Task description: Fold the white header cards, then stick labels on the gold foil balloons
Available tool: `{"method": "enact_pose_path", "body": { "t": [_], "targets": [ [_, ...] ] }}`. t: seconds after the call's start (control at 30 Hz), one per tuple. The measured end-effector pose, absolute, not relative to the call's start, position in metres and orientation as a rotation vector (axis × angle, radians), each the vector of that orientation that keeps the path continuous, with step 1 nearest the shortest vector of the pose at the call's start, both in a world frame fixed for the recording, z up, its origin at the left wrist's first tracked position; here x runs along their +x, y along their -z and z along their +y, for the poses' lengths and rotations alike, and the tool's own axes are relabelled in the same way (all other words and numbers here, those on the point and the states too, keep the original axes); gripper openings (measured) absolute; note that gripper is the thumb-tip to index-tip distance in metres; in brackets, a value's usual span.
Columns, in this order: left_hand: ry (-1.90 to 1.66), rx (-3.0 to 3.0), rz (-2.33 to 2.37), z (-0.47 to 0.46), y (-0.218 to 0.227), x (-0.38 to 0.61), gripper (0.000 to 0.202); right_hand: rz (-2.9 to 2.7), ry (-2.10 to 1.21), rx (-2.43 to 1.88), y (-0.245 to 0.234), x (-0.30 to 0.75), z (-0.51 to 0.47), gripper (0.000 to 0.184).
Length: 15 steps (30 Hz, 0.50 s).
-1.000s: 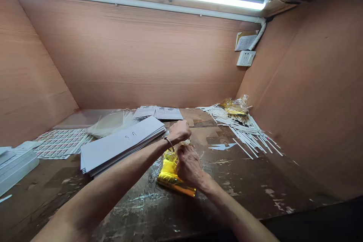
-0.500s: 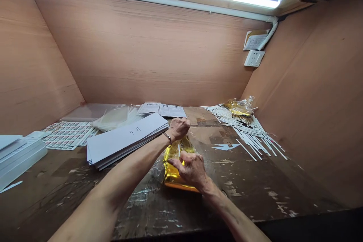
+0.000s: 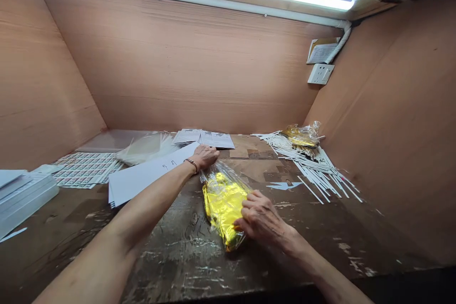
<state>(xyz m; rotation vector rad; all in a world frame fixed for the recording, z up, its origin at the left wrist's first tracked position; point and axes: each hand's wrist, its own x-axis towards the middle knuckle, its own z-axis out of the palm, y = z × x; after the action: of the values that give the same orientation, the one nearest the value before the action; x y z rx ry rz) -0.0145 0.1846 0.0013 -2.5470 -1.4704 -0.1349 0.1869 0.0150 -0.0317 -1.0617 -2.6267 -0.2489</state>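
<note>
Head view. My left hand (image 3: 205, 156) sits toward the far middle of the worktop (image 3: 171, 256), fingers clenched on the far end of the clear bag (image 3: 223, 171). The bag holds the gold foil packet (image 3: 223, 206), which lies flat at the worktop's centre, its long axis running from far to near. My right hand (image 3: 261, 221) grasps the packet's near right edge, fingers (image 3: 249, 198) bent over the foil and thumb against its near end. A stack of white cards (image 3: 142, 178) lies just left of the bag. White sticks (image 3: 315, 166) are scattered toward the far right corner.
</note>
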Motion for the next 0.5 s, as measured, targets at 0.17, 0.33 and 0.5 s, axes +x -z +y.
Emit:
{"method": "enact_pose_path", "body": {
  "t": [0.17, 0.33, 0.5],
  "targets": [
    [0.212, -2.416, -1.864, 0.158, -0.018, -0.001, 0.023, -2.397, 0.237, -1.55, 0.029, 0.182, 0.017, 0.031],
    [0.827, -2.592, -1.363, 0.092, -0.019, -0.006, 0.031, -2.394, 0.247, -1.413, 0.025, 0.158, 0.02, 0.027],
    [0.698, -2.991, -0.697, 0.052, 0.001, -0.017, 0.047, -2.344, -0.123, -1.297, 0.035, 0.15, 0.022, 0.017]
  ]
}}
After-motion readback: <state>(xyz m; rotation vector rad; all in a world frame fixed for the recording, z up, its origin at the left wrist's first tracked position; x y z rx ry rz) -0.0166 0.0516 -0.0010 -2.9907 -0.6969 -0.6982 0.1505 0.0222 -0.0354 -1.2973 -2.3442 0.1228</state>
